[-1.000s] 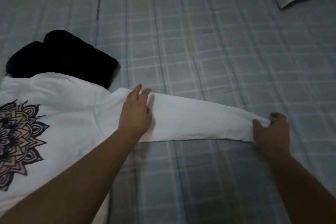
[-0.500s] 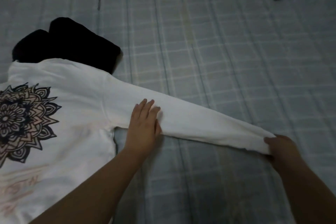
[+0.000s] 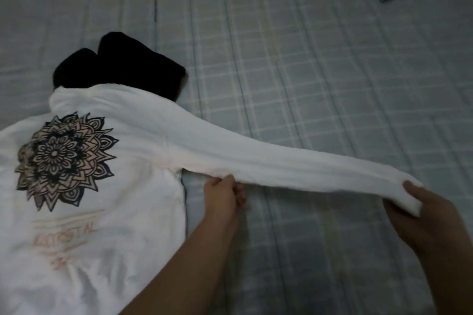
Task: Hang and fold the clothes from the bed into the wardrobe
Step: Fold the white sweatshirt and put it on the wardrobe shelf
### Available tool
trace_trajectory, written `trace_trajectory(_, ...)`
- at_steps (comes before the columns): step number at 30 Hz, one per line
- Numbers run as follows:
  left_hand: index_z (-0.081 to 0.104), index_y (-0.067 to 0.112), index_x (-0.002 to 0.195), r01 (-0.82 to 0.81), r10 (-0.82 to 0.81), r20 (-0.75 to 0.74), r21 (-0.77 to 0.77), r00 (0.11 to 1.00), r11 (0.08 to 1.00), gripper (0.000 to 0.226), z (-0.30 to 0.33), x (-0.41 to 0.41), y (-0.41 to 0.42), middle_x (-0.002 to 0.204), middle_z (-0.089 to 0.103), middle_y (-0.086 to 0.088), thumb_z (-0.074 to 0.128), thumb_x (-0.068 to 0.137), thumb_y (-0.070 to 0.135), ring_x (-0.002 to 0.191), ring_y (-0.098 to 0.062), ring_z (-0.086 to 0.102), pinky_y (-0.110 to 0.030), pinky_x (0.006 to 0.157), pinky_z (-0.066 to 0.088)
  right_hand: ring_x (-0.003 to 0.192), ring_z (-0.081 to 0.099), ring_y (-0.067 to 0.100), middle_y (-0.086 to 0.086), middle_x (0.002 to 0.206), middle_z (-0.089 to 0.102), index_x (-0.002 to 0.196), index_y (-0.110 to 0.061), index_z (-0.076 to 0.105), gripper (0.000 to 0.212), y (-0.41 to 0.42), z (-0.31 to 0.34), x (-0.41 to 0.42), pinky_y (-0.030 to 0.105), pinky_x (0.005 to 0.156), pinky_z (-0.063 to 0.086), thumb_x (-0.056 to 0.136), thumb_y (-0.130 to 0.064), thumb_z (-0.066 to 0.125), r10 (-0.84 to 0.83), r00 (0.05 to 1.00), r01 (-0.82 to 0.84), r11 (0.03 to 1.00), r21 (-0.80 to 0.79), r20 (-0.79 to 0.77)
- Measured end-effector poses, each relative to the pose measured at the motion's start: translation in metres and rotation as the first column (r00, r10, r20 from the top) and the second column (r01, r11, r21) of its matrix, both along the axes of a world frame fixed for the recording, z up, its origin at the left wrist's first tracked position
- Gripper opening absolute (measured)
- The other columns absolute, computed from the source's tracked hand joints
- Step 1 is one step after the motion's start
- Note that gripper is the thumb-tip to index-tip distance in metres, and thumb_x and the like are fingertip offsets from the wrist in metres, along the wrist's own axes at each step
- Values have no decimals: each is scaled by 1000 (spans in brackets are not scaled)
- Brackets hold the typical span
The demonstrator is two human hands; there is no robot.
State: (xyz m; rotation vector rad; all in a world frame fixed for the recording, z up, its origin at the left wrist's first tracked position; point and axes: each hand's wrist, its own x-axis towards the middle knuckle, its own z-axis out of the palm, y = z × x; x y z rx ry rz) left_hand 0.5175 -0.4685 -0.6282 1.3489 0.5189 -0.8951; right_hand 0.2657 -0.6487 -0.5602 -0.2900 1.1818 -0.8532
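White sweatshirt (image 3: 107, 212), sleeve (image 3: 281, 166) first: my right hand (image 3: 425, 215) has its fingers curled round the cuff and my left hand (image 3: 221, 199) pinches the sleeve's lower edge near the armpit, so the sleeve is stretched between them just off the bed (image 3: 307, 71). The body lies flat, print up, on the checked sheet, its collar overlapping a black garment (image 3: 120, 66). Looks soft, thickish, light and limp; I'd judge cuff and shoulder seam the best holds.
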Motion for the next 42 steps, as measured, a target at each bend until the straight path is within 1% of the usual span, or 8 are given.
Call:
trace_trajectory(4, 40, 16, 113, 194, -396, 628, 366, 670, 910, 53, 76, -27, 21, 105, 44, 1, 65, 69, 0, 94, 7, 47, -2, 81, 34, 107, 70, 31, 18, 128, 66, 137, -10, 54, 70, 26, 65, 38, 45, 74, 61, 69, -18, 68, 182, 983, -180, 979, -94, 11)
trace_trajectory(7, 23, 30, 145, 585, -622, 779, 473, 72, 659, 91, 138, -42, 41, 142, 33, 3, 72, 69, 20, 131, 10, 26, -10, 111, 19, 118, 62, 37, 20, 131, 63, 141, -8, 52, 61, 72, 116, 86, 53, 93, 51, 82, -21, 51, 357, 924, -335, 929, -155, 138)
trace_trajectory(9, 4, 44, 152, 655, -615, 786, 499, -65, 568, 106, 158, -39, 53, 157, 25, 9, 74, 72, 41, 144, -3, 21, -23, 118, 18, 120, 60, 41, 24, 130, 62, 140, -4, 49, 59, 106, 141, 120, 54, 94, 51, 83, -19, 53, 455, 875, -415, 882, -224, 167)
trace_trajectory(12, 38, 55, 130, 594, -504, 801, 244, 321, 766, 61, 195, -15, 70, 129, 52, 33, 72, 84, 33, 120, 10, 50, -20, 100, 44, 118, 60, 40, 24, 125, 62, 127, -3, 52, 59, 140, 159, 159, 50, 94, 53, 77, -24, 76, 570, 814, -484, 771, -414, 110)
trace_trajectory(15, 60, 26, 92, 345, -380, 800, 231, 465, 909, 6, 210, 35, 80, 84, 67, 10, 65, 92, 22, 76, 1, 62, -28, 71, 50, 116, 60, 34, 20, 118, 64, 122, -5, 61, 32, 161, 150, 181, 49, 100, 50, 93, -13, 50, 613, 787, -494, 692, -527, 67)
trace_trajectory(23, 63, 10, 118, 118, -4, 504, -194, 864, 974, 23, 220, 194, 137, 107, 74, -9, 54, 101, 20, 100, -25, 72, -41, 75, 60, 79, 62, 23, 8, 80, 65, 98, -10, 66, 24, 225, 44, 228, 29, 70, 58, 97, 4, 47, 383, 903, -420, 881, -216, -196)
trace_trajectory(36, 51, 8, 140, -258, 282, 39, -298, 959, 919, 46, 96, 362, 295, 132, 63, -13, 49, 94, 13, 120, -29, 61, -47, 89, 56, 92, 64, 16, 1, 101, 71, 103, -20, 68, 38, 213, -25, 343, 31, 88, 51, 89, 12, 52, 450, 606, -763, 564, -318, -656)
trace_trajectory(42, 71, 23, 83, -117, 110, 289, 6, 951, 993, 25, 57, 402, 330, 82, 73, 6, 55, 96, 9, 81, -14, 65, -38, 81, 53, 79, 59, -15, -15, 92, 68, 96, -21, 70, 27, 175, -39, 395, 0, 72, 39, 73, -15, 59, 330, 348, -937, 124, -326, -877)
